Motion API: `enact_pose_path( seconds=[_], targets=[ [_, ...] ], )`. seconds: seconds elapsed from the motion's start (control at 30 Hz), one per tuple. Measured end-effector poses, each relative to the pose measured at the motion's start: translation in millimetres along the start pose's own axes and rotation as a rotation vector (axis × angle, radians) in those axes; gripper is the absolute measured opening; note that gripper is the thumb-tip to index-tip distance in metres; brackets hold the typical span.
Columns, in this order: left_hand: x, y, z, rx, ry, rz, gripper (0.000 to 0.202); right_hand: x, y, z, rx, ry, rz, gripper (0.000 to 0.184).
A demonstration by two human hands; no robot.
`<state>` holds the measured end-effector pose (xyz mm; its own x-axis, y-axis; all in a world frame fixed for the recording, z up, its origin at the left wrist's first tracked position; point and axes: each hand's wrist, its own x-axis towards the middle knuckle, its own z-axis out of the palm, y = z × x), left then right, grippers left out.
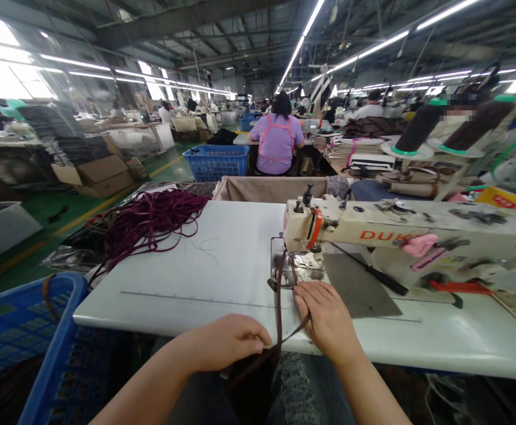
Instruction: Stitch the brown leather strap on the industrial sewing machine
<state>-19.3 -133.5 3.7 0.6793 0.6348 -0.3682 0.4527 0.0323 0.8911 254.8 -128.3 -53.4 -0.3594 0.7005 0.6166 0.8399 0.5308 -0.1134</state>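
Note:
A narrow dark brown strap (279, 307) runs from the presser foot area of the sewing machine (299, 230) down past the table's front edge. My left hand (235, 341) is closed at that edge, pinching a dark brown piece (253, 383) that hangs over my lap. Just in front of the needle plate (307, 264), my right hand (326, 316) presses down with its fingers together. A second length of strap passes under its thumb and fingers. The fingertips partly cover the strap there, and shadow hides most of the hanging piece.
A heap of purple straps (160, 221) lies at the table's far left. One blue basket (49, 307) stands at the left, another blue basket (217, 162) farther off. Thread cones (421, 127) rise at the right. A person (278, 139) sits ahead, back turned.

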Motion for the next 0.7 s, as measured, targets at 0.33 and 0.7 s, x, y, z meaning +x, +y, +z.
enact_pose_path(
  seconds=[0.33, 0.7],
  targets=[
    [41, -52, -63.1, 0.881, 0.521, 0.000, 0.071, 0, 11, 7, -0.032, 0.070, -0.112, 0.032],
    [2, -113, -139.7, 0.962, 0.850, -0.335, 0.083, 4, 21, 13, -0.100, 0.136, -0.222, 0.041]
  ],
)
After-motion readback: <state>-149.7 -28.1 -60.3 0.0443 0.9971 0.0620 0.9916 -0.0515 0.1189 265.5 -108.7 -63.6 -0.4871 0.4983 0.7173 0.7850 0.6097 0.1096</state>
